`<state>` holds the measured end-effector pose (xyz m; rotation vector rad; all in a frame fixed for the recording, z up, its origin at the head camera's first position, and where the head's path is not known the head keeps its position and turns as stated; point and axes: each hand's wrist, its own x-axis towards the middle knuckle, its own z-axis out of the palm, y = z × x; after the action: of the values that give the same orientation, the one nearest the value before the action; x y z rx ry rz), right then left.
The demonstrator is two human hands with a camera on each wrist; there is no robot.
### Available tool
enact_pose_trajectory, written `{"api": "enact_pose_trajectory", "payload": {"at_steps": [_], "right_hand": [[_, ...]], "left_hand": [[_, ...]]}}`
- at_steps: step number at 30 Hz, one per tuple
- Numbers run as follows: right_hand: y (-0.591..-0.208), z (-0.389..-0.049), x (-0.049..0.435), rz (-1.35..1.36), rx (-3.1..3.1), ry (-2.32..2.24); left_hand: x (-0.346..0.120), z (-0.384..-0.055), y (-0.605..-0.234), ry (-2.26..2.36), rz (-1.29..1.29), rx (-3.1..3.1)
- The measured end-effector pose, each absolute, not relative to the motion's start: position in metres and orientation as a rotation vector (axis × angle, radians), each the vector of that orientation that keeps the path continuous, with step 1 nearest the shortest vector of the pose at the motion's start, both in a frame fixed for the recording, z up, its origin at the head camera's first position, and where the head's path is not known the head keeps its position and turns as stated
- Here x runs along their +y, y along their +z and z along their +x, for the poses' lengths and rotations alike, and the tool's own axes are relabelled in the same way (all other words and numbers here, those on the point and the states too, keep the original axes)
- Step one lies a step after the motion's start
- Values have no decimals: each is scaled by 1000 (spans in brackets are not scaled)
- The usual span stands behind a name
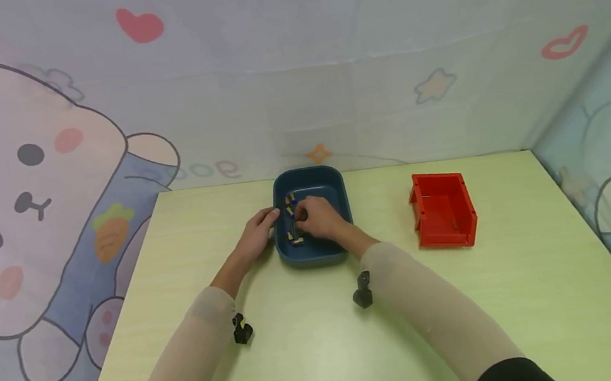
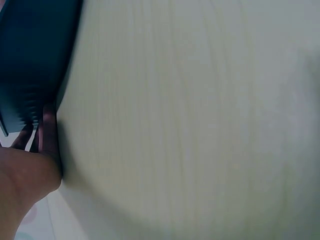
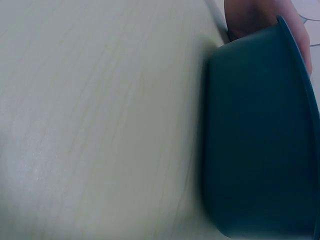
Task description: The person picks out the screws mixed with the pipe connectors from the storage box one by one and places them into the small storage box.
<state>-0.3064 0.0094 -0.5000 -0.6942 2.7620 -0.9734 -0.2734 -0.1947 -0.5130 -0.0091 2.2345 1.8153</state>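
A dark blue plastic bin (image 1: pixel 319 253) stands on the table, with several small brass-coloured and blue pieces (image 1: pixel 288 210) along the left side of its floor. My left hand (image 1: pixel 256 233) rests against the bin's left outer wall, thumb up by the rim. In the left wrist view, the fingers (image 2: pixel 48 129) lie fairly straight along that wall. My right hand (image 1: pixel 320 217) reaches over the near right side into the bin. Its fingers are bent and bunched at the pieces; I cannot tell whether they pinch one. The right wrist view shows only the bin's outside (image 3: pixel 262 135) and the left hand (image 3: pixel 260 17) beyond.
A red open-fronted bin (image 1: pixel 448 233) sits to the right on the pale wooden table (image 1: pixel 313 342), with a few tiny thin pieces inside. Directly behind the table hangs a printed cloth (image 1: pixel 303 76) with cartoon figures. Small black cameras (image 1: pixel 362 291) are strapped at both wrists.
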Motion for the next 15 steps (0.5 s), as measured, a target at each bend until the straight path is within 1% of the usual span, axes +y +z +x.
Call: {"api": "enact_pose_trajectory", "payload": {"at_steps": [5, 15], "right_hand": [[-502, -308, 8, -704, 2741, -970], [-507, -310, 6, -809, 2797, -792]], "left_hand": [[-195, -274, -513, 1821, -4, 2230], [-197, -277, -514, 1813, -14, 2181]]}}
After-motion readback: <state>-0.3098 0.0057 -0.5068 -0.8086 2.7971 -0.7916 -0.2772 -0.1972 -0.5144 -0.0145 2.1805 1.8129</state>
